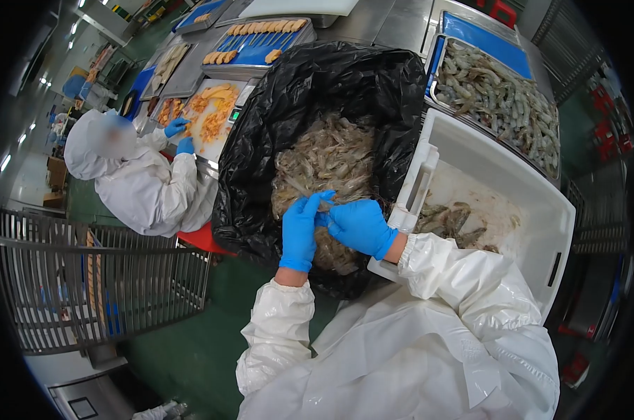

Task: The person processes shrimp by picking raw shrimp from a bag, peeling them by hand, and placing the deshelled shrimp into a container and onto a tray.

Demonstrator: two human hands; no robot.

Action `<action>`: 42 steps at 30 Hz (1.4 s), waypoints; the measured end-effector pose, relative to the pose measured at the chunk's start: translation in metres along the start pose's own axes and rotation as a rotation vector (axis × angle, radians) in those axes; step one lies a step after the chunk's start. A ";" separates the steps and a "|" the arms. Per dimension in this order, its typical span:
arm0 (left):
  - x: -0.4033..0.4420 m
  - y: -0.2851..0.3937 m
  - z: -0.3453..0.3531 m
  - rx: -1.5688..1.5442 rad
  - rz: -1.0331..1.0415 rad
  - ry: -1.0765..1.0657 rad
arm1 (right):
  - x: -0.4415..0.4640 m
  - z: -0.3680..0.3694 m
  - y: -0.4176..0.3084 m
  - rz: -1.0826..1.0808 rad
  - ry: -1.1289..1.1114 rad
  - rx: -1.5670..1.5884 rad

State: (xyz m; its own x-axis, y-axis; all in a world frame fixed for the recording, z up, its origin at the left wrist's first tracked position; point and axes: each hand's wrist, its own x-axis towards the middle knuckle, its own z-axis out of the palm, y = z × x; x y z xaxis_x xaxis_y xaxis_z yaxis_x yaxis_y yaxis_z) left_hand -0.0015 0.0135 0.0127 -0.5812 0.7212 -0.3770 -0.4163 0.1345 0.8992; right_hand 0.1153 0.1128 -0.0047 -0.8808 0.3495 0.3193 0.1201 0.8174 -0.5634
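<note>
Green floor (226, 315) shows left of the gloved left hand (300, 231) and right hand (360, 225), fingers curled close together, whether gripping anything I cannot tell, above the shrimp heap (334, 150) spreading beneath and ahead of them.

You have two blue-gloved hands (299, 234) (361, 227), one black plastic liner (345, 70), one white tub (513, 192), one tray (436, 66) heaped with shrimp (495, 105), one co-worker (145, 189) at your left.

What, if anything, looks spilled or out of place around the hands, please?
Nothing clearly stands out: the heap sits inside the black bag, and shrimp lie in the white tub, whose floor looks smeared brown.
</note>
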 end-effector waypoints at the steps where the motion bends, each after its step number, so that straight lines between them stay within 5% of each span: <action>1: 0.005 -0.008 -0.006 -0.142 -0.037 -0.028 | 0.001 -0.001 0.000 -0.028 -0.002 0.009; 5: 0.014 -0.019 -0.030 -0.438 -0.079 0.113 | 0.006 -0.012 0.007 0.075 0.018 0.109; 8: 0.007 -0.011 -0.030 -0.132 0.067 0.163 | 0.023 -0.022 0.015 0.110 -0.015 0.024; 9: 0.003 -0.007 -0.027 -0.054 0.102 0.179 | 0.027 -0.013 0.026 -0.092 0.117 -0.116; 12: -0.005 -0.001 -0.021 0.186 0.205 0.189 | 0.033 -0.022 0.017 -0.219 0.102 -0.103; 13: -0.007 -0.003 -0.020 0.270 0.234 0.174 | 0.034 -0.037 0.006 0.031 -0.258 0.047; 16: -0.014 0.001 -0.003 0.320 0.362 0.124 | 0.033 -0.028 -0.001 0.077 -0.410 0.001; 26: -0.017 -0.004 0.005 0.507 0.399 0.035 | 0.008 -0.010 0.002 0.105 -0.086 0.106; 32: -0.016 -0.006 0.001 -0.138 0.178 -0.190 | 0.006 -0.028 -0.002 0.484 -0.185 0.819; 35: -0.012 -0.016 -0.001 -0.233 0.169 -0.174 | 0.005 -0.025 -0.006 0.505 -0.166 0.749; 38: -0.017 -0.003 0.001 0.002 0.183 -0.084 | -0.002 -0.014 0.004 0.038 0.154 -0.111; 42: -0.025 0.011 0.007 0.116 0.230 -0.049 | -0.004 -0.017 0.002 -0.029 0.093 -0.273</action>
State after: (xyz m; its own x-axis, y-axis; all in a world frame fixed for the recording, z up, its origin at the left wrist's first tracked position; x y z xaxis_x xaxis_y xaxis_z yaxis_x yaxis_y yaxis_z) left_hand 0.0133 0.0020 0.0339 -0.6158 0.7732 -0.1514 -0.1929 0.0383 0.9805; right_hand 0.1263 0.1207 0.0059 -0.8414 0.3545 0.4078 0.2254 0.9162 -0.3313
